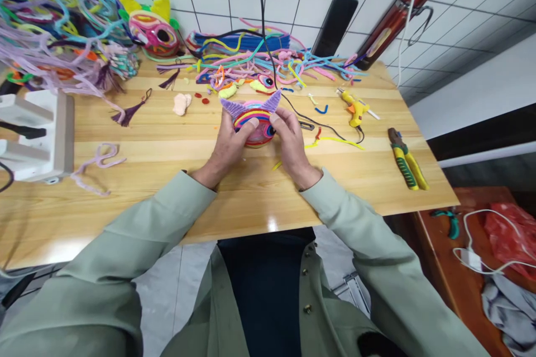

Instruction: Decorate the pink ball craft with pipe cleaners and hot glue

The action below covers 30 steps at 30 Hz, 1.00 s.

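Between my two hands is a round pipe-cleaner animal head (254, 117) with two purple pointed ears, striped bands of red, yellow and blue, and a dark eye on its right side. My left hand (230, 148) grips its left edge, the thumb lying across the front. On the other edge, my right hand (290, 142) pinches near the right ear and eye; the fingertips behind it are hidden. Just beyond the head lies a small eye piece (264, 83) in red, white and yellow. A yellow pipe cleaner (339, 141) rests right of my right hand.
A yellow glue gun (355, 111) and yellow-green pliers (407, 160) lie to the right. Piled pipe cleaners (251, 53), a finished-looking head with yellow ears (153, 30) and a phone (336, 25) line the wall. A white power strip (44, 136) stands left. A black cable (263, 17) hangs down behind my hands.
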### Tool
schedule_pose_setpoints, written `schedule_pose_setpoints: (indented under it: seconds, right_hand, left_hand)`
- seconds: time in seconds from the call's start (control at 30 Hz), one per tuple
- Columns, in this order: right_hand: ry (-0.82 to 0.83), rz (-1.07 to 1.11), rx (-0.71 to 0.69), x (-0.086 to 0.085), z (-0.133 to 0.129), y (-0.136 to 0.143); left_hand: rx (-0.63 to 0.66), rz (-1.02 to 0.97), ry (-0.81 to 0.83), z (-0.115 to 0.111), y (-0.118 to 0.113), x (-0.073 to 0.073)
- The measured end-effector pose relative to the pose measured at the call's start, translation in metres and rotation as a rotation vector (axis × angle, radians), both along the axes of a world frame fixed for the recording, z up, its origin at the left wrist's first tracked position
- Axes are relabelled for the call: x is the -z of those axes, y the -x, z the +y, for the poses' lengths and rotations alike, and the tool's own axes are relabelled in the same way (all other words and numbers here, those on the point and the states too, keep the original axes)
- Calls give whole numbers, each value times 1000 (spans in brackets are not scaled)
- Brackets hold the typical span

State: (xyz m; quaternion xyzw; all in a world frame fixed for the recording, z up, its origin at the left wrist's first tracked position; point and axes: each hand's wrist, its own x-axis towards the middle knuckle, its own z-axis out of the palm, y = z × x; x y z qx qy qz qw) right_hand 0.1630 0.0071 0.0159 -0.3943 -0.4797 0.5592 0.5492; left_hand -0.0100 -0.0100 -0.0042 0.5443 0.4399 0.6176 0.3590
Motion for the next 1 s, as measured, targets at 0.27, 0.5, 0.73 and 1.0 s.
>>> schedule_pose_setpoints:
  seconds: [0.27, 0.5, 0.73, 1.0]
  right_hand:
    - [-1, 24, -102, -2, 5, 3]
    - [6, 56, -112, -4, 5, 1]
    - [-21, 14, -121, 1, 3, -3]
    - [11, 30, -113, 2, 1, -4]
  left_hand:
    - [-7, -32, -8, 4, 1, 3]
    - [22, -80, -18, 3, 0, 10]
    - [65, -32, -28, -1, 5, 20]
    - [97, -32, 58, -7, 4, 2]
